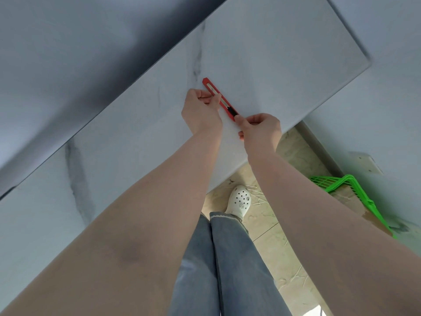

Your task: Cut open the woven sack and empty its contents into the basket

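Observation:
A red utility knife (219, 98) with a black slider lies over the pale marbled tabletop (273, 65), held at both ends. My left hand (200, 108) pinches its middle section between thumb and fingers. My right hand (259, 131) grips the rear end near the slider. No blade tip shows at the knife's far end. A green plastic basket (350, 190) stands on the floor at the right, against the wall, with brown material inside it. No woven sack is in view.
The tabletop's edge runs diagonally from lower left to upper right. Below it are my jeans-clad legs and a white perforated clog (239, 201) on the beige tiled floor (273, 236). A wall with a socket plate (366, 163) rises at the right.

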Action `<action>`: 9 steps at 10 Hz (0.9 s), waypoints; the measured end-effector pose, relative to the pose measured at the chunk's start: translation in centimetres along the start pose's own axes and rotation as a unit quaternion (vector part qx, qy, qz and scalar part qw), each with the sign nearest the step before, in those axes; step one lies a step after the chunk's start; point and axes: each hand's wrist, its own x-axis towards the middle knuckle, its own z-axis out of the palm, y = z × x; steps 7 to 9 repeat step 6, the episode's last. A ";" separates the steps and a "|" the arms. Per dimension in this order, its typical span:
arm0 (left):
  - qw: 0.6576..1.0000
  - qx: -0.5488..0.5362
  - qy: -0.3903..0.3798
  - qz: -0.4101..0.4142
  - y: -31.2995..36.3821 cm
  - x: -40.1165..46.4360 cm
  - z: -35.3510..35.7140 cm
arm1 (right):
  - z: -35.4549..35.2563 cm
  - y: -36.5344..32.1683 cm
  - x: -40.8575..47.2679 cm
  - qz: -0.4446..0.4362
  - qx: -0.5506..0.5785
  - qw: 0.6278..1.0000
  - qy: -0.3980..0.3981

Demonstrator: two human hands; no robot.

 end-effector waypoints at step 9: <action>0.999 -0.036 -0.013 -0.038 0.6 -0.7 -0.7 | -0.7 0.6 -0.5 -0.009 0.110 0.994 -0.004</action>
